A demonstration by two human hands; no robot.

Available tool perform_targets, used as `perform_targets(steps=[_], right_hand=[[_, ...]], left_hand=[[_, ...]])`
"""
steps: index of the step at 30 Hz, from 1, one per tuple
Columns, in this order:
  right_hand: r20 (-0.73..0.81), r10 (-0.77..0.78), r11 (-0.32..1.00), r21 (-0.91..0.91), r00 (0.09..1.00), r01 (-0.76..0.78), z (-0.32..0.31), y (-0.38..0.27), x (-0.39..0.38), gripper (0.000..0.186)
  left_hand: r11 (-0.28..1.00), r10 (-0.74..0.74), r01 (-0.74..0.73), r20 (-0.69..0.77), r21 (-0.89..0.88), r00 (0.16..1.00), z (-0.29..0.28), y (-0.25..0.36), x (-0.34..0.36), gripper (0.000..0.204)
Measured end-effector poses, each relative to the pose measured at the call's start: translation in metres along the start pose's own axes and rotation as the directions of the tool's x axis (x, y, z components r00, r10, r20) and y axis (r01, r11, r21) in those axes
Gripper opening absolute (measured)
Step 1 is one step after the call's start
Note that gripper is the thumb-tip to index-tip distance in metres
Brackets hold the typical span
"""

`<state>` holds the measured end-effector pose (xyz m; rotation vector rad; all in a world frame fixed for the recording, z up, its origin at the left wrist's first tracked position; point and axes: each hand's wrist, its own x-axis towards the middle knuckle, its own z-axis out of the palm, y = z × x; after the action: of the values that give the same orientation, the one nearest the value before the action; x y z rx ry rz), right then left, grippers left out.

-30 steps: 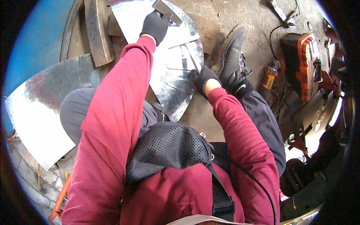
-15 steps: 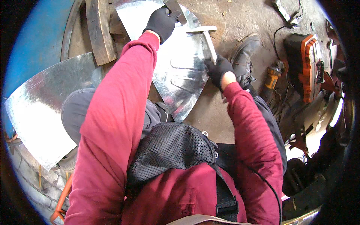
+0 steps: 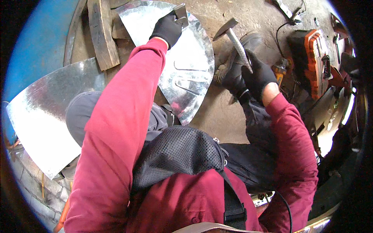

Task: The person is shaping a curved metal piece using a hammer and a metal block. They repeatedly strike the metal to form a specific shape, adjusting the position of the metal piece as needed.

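In front of me a fan-shaped sheet of shiny metal point(image 3: 190, 50) lies on the floor, with pressed lines across its middle. My left hand point(image 3: 167, 31), in a black glove, is closed on a short angled metal piece point(image 3: 181, 15) at the sheet's far part. My right hand point(image 3: 260, 75), also gloved, grips a hammer point(image 3: 238, 46) by its pale handle. The hammer is raised to the right of the sheet, its head apart from the metal. Behind the hammer my dark boot point(image 3: 251, 40) is partly hidden.
A second curved metal sheet point(image 3: 42, 116) lies at the left by my knee. A wooden beam point(image 3: 102, 37) lies at the far left, beside a blue surface point(image 3: 35, 39). On the right are a yellow power tool point(image 3: 279, 71) and a black-and-orange toolbox point(image 3: 312, 64).
My right hand has swung the hammer right and back toward me, away from over the sheet. The metal piece in my left hand has turned slightly; that hand stays nearly in place.
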<state>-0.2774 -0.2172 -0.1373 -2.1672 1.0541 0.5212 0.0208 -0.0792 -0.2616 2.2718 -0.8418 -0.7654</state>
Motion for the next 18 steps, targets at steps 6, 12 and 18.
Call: perform_targets(steps=[6, 12, 18], right_hand=[[-0.166, -0.359, 0.921, -0.224, 0.918, 0.319, -0.057, 0.01, -0.027, 0.047], [-0.206, -0.312, 0.916, -0.325, 0.927, 0.236, -0.103, 0.006, -0.054, 0.039], [-0.358, -0.263, 0.952, -0.246, 0.896, 0.181, -0.109, 0.029, -0.09, 0.04]], left_hand=[[0.987, 0.039, -0.036, -0.017, 0.159, 0.999, 0.008, 0.019, -0.003, 0.038], [0.977, 0.032, -0.039, 0.035, 0.211, 0.999, -0.006, 0.028, -0.004, 0.037], [0.988, -0.012, 0.003, 0.062, 0.152, 0.998, -0.006, 0.022, 0.003, 0.039]])
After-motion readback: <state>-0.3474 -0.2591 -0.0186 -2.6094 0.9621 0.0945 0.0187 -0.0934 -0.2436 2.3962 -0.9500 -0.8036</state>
